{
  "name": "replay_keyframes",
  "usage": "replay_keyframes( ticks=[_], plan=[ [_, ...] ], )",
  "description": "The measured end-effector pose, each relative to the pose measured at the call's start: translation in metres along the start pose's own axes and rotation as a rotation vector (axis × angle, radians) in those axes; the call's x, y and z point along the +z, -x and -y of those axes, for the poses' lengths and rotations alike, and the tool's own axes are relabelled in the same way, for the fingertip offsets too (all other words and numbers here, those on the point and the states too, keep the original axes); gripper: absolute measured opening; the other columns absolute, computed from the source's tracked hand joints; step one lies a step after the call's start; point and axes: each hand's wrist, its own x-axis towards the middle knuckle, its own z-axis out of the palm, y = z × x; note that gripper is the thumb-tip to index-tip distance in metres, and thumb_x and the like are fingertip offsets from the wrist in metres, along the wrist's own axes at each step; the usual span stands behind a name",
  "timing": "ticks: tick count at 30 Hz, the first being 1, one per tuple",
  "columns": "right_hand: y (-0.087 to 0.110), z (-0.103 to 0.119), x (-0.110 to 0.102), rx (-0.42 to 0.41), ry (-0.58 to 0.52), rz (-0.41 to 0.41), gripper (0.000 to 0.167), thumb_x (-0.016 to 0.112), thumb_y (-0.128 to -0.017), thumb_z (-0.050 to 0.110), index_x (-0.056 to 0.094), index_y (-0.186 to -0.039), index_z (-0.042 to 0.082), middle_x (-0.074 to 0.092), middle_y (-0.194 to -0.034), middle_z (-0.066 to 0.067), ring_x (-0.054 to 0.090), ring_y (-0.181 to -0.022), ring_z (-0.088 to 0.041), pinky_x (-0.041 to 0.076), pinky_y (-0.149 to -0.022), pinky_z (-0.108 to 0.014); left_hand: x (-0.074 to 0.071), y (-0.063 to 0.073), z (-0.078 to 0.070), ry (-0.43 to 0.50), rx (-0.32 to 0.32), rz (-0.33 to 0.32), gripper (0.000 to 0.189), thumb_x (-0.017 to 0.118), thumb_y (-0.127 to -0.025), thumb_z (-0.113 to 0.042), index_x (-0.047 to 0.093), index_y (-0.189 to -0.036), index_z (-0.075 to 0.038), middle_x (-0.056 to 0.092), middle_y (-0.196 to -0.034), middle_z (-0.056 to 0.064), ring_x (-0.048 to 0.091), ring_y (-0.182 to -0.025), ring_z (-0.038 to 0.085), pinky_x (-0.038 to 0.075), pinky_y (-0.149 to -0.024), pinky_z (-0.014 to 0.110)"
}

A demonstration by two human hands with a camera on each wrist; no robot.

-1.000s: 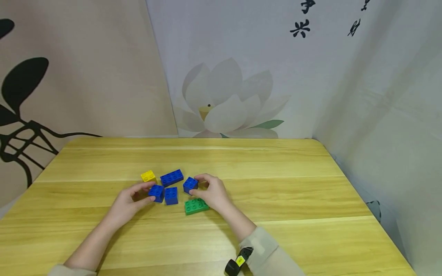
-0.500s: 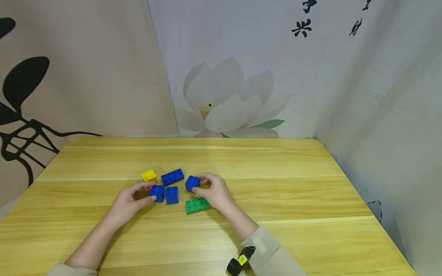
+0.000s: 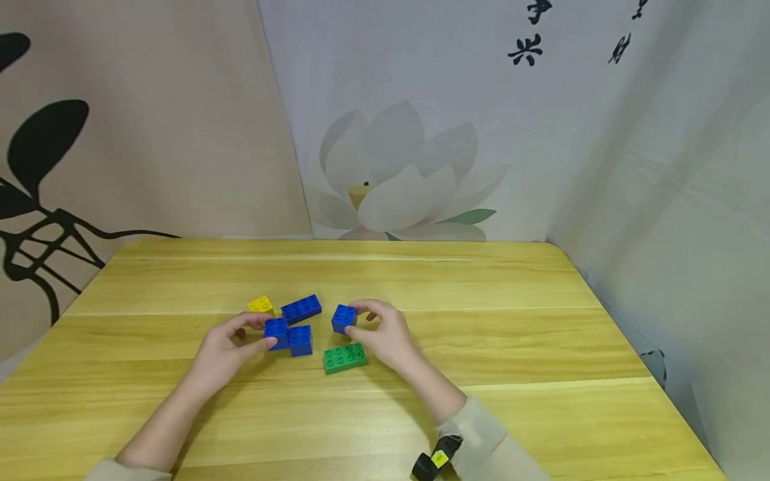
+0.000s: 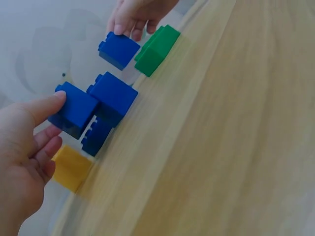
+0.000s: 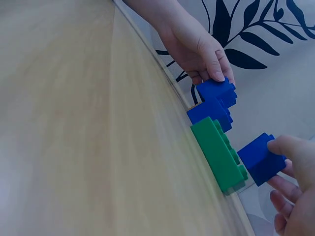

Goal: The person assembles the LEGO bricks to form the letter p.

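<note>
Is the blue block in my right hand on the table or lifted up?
Lifted up: in the right wrist view, the right hand pinches the blue block, and backdrop shows between it and the table.

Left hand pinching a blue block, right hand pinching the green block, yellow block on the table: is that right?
Not quite: the right hand pinches a blue block; the green block lies on the table, as the head view shows. The rest holds: left hand pinching another blue block, yellow block on the table.

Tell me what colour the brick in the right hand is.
Blue; the brick shows best in the right wrist view.
</note>
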Motion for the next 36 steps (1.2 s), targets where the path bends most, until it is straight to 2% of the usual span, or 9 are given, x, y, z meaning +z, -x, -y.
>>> replay_keyframes(
  ticks=[8,11,15,21,27,32,35,36],
  plan=[
    [0.012,0.003,-0.012,-0.082,-0.039,-0.007,0.033,0.077,-0.081,0.012,0.069,-0.113,0.012,0.064,-0.103,0.001,0.053,-0.095,-0.028,0.044,-0.077,-0.045,0.003,0.002,-0.020,0.010,-0.014,-0.030,0.036,0.076,-0.084,-0.021,0.065,-0.116,-0.008,0.058,-0.101,0.006,0.045,-0.091,0.026,0.038,-0.070,0.031],
    [0.017,0.005,-0.017,-0.083,-0.048,-0.005,0.034,0.077,-0.080,0.012,0.069,-0.114,0.013,0.063,-0.104,0.002,0.053,-0.094,-0.029,0.041,-0.073,-0.042,0.005,0.003,-0.029,0.027,-0.014,-0.042,0.036,0.076,-0.084,-0.022,0.065,-0.116,-0.008,0.059,-0.101,0.006,0.045,-0.092,0.026,0.039,-0.071,0.028],
    [0.024,0.009,-0.023,-0.081,-0.046,-0.002,0.036,0.077,-0.079,0.011,0.069,-0.114,0.014,0.062,-0.104,0.006,0.053,-0.094,-0.031,0.038,-0.073,-0.041,0.007,0.004,-0.040,0.064,-0.007,-0.057,0.036,0.077,-0.083,-0.020,0.064,-0.115,-0.008,0.059,-0.101,0.006,0.045,-0.093,0.027,0.040,-0.074,0.028],
    [0.032,0.012,-0.032,-0.086,-0.053,0.008,0.037,0.079,-0.077,0.008,0.070,-0.112,0.015,0.062,-0.098,0.008,0.052,-0.093,-0.034,0.036,-0.076,-0.047,0.013,0.007,-0.055,0.105,0.039,-0.065,0.034,0.078,-0.081,-0.016,0.065,-0.112,-0.009,0.059,-0.099,0.005,0.045,-0.090,0.023,0.039,-0.074,0.034],
    [0.041,0.014,-0.039,-0.076,-0.021,0.006,0.038,0.080,-0.075,0.007,0.070,-0.111,0.013,0.063,-0.099,0.007,0.050,-0.090,-0.026,0.035,-0.075,-0.040,0.021,0.008,-0.066,0.169,0.098,-0.056,0.034,0.080,-0.079,-0.010,0.067,-0.110,-0.011,0.062,-0.099,0.001,0.048,-0.090,0.016,0.038,-0.075,0.030],
    [0.050,0.026,-0.048,-0.056,-0.006,0.017,0.037,0.078,-0.074,0.000,0.070,-0.110,0.007,0.064,-0.102,0.000,0.051,-0.090,-0.031,0.035,-0.075,-0.041,0.029,0.008,-0.076,0.217,0.127,-0.036,0.034,0.080,-0.077,-0.008,0.067,-0.108,-0.011,0.062,-0.097,0.001,0.048,-0.091,0.019,0.039,-0.074,0.029],
    [0.056,0.040,-0.055,-0.044,0.002,0.030,0.036,0.076,-0.073,-0.003,0.070,-0.108,0.003,0.065,-0.099,-0.003,0.051,-0.086,-0.026,0.036,-0.075,-0.041,0.034,0.008,-0.082,0.236,0.139,-0.028,0.034,0.081,-0.076,-0.008,0.068,-0.108,-0.010,0.061,-0.095,0.001,0.048,-0.090,0.023,0.039,-0.074,0.029],
    [0.056,0.039,-0.056,-0.048,0.005,0.031,0.036,0.076,-0.073,-0.004,0.070,-0.108,0.003,0.065,-0.098,-0.002,0.051,-0.085,-0.025,0.036,-0.075,-0.041,0.035,0.009,-0.084,0.239,0.139,-0.023,0.034,0.081,-0.076,-0.009,0.068,-0.108,-0.011,0.061,-0.094,0.000,0.048,-0.090,0.023,0.040,-0.074,0.030]
  ],
)
